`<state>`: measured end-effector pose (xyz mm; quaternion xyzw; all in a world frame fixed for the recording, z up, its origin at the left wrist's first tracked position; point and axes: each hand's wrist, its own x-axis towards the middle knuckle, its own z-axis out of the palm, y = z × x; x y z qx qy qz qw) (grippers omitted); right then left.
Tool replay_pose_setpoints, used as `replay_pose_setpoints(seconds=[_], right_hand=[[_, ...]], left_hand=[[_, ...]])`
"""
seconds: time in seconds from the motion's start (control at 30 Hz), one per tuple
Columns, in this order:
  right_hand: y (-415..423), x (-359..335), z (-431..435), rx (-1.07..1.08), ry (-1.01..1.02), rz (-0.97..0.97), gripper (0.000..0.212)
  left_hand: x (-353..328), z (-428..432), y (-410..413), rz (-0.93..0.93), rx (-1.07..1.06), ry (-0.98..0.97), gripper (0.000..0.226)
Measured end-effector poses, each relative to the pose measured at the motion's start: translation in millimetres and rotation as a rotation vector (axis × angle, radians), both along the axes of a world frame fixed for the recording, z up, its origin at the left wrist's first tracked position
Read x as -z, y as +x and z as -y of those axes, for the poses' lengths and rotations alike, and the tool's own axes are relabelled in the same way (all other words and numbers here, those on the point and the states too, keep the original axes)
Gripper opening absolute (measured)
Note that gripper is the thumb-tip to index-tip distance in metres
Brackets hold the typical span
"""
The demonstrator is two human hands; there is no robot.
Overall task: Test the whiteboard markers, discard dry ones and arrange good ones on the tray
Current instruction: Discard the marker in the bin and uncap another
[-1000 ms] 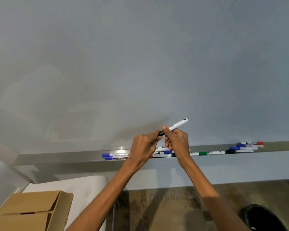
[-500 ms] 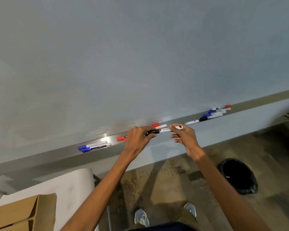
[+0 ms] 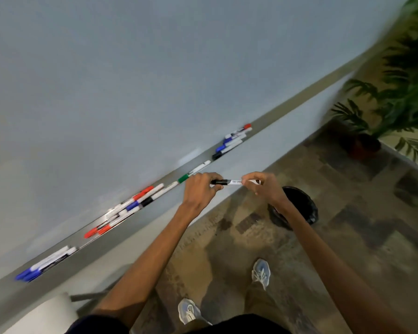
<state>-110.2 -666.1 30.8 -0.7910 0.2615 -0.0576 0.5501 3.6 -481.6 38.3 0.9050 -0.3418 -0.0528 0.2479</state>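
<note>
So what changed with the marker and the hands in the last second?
The black marker came down from its upward tilt at the whiteboard to level, out over the floor near the bin. The hands spread: the left hand grips the black end, the right hand pinches the tail. The other markers stayed on the tray.

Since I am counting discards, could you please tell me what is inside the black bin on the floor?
The black bin shows only a dark, lined interior; no marker can be made out there. The right arm crosses over its left part, so anything lying there is hidden.
</note>
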Motion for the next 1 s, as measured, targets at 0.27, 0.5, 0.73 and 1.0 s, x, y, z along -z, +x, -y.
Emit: replay_pose_setpoints(seconds=[0.27,0.5,0.73,1.0], right_hand=[[-45.7,45.9,137.8,0.015,-0.2,-0.173,0.02],[-83.3,106.0,248.7,0.156,-0.289,-0.282,0.021],[-89.2,168.0,322.5,0.237,-0.253,-0.357,0.024],[-84.6,229.1,365.3,0.26,-0.227,-0.425,0.027]], left_hand=[[42.0,166.4,-14.8,-0.095,0.159,0.129,0.018],[117.0,295.1,-47.1,0.031,0.304,0.178,0.03],[170.3,389.2,-61.8,-0.038,0.387,0.307,0.02],[228.8,435.6,-57.5,-0.092,0.449,0.339,0.021]])
